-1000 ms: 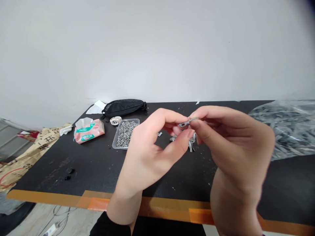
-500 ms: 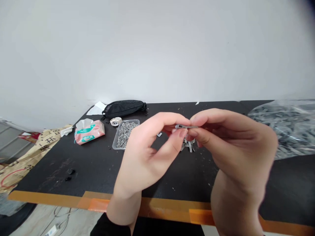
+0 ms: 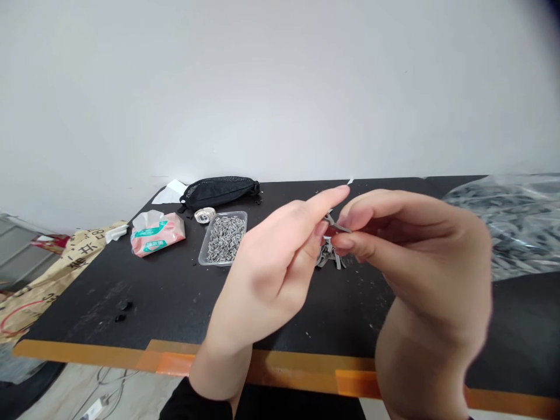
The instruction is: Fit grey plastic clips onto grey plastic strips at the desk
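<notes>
A small grey strip with a forked or looped end is held up in front of me. My right hand pinches its right end between thumb and index finger. My left hand is closed at the strip's other end, its thumb against it and its index finger stretched past it; the fingers partly hide that end. Below the hands on the table lies a small pile of similar grey strips, partly covered by them. Left of my left hand stands a clear plastic tub of small grey parts.
A large clear bag of grey pieces lies at the right. Toward the back left are a tissue pack, a roll of tape and a black mesh pouch. Brown tape covers the black table's front edge.
The strip has tilted from level, its right end now lower, and its end looks forked. My left index finger has straightened and moved up over it; the right hand has barely moved.
</notes>
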The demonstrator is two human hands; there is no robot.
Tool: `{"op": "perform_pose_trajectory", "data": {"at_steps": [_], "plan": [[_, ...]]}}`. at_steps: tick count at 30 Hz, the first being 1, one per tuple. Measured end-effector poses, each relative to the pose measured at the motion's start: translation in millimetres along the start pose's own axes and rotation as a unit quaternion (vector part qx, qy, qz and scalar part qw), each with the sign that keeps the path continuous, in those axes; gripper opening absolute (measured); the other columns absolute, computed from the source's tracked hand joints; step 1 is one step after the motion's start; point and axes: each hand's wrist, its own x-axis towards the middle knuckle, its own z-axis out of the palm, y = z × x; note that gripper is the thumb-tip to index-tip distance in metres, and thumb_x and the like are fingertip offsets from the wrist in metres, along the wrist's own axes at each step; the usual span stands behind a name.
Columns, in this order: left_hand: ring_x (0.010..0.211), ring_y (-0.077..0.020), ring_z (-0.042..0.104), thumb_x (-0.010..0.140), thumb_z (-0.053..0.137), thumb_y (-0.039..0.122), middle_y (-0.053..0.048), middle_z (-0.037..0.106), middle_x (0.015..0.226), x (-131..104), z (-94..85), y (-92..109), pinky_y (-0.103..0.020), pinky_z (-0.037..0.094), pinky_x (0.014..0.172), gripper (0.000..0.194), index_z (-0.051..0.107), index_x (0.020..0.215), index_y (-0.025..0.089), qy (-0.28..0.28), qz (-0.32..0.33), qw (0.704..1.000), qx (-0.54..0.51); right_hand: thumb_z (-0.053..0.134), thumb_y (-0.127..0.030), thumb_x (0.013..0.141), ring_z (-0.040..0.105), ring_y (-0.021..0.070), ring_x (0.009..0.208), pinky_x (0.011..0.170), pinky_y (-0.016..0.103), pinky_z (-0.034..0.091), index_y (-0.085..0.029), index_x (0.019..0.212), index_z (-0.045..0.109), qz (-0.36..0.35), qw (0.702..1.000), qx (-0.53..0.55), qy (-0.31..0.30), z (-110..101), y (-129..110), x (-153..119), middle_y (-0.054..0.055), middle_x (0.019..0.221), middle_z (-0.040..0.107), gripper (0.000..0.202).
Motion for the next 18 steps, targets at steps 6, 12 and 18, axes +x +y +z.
{"op": "perform_pose_trajectory", "data": {"at_steps": [6, 12, 18], "plan": [[0.101, -0.018, 0.071, 0.104, 0.051, 0.014, -0.004, 0.076, 0.114, 0, -6.4, 1, -0.03, 0.062, 0.085, 0.037, 0.067, 0.136, 0.024, -0.016, 0.003, 1.0, 0.001, 0.088, -0.02, 0.078, 0.071, 0.0157, 0.07, 0.059, 0.03, 0.057, -0.034, 0.082, 0.079, 0.008, 0.999, 0.028, -0.039, -3, -2, 2, -0.006, 0.082, 0.075, 0.018], [0.089, -0.0125, 0.069, 0.104, 0.05, 0.01, 0.001, 0.075, 0.103, 5, -7.3, 0, -0.024, 0.061, 0.078, 0.04, 0.066, 0.136, 0.029, -0.03, 0.046, 0.998, -0.025, 0.085, -0.009, 0.078, 0.071, 0.0122, 0.074, 0.063, 0.024, 0.058, -0.032, 0.084, 0.08, -0.04, 0.995, 0.074, -0.057, -2, 2, 6, -0.008, 0.082, 0.077, 0.024], [0.089, -0.0127, 0.065, 0.105, 0.048, 0.008, 0.0, 0.069, 0.098, 6, -7.5, -1, -0.025, 0.057, 0.078, 0.042, 0.064, 0.137, 0.029, -0.064, 0.035, 0.994, -0.081, 0.087, -0.01, 0.077, 0.072, 0.0113, 0.071, 0.063, 0.022, 0.062, -0.03, 0.086, 0.081, -0.057, 0.985, 0.129, -0.097, -3, 8, 9, -0.008, 0.081, 0.076, 0.022]]}}
